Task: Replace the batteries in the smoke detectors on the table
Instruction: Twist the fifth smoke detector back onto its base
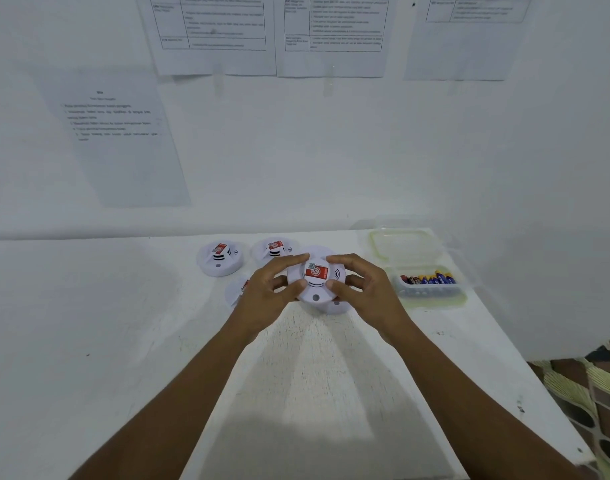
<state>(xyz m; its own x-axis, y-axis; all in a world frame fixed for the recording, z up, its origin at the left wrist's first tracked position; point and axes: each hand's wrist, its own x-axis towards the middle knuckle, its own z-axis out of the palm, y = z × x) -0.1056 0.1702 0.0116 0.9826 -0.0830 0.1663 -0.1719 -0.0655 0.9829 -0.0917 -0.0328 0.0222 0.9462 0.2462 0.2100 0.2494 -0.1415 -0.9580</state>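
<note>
near the middle of the tabletop's far half, a white round detector point(316, 277) is held between both hands, face up, with a red label on its raised centre and a small hole near its front rim. the left hand point(272, 292) is closed on its left side, thumb and fingers pressed on the rim and top; the right hand point(360, 289) is closed on its right side in the same way. whether the detector is lifted or rests on the surface cannot be told. part of another white disc point(336, 306) is seen just below it, mostly hidden.

toward the far edge, two more detectors are set side by side: a left one point(220, 259) and a middle one point(272, 251), each with a red label. a fourth point(237, 291) lies just behind the left hand, partly covered by it.

near the far right corner, a clear box point(431, 292) is set with its lid point(405, 245) swung open toward the wall. batteries point(428, 279) in blue, yellow, red and dark wrappers are lined up inside it. the box is well apart from the detectors.

on the wall behind the table point(89, 323), printed sheets point(123, 140) are stuck; their text is too blurred to read.
</note>
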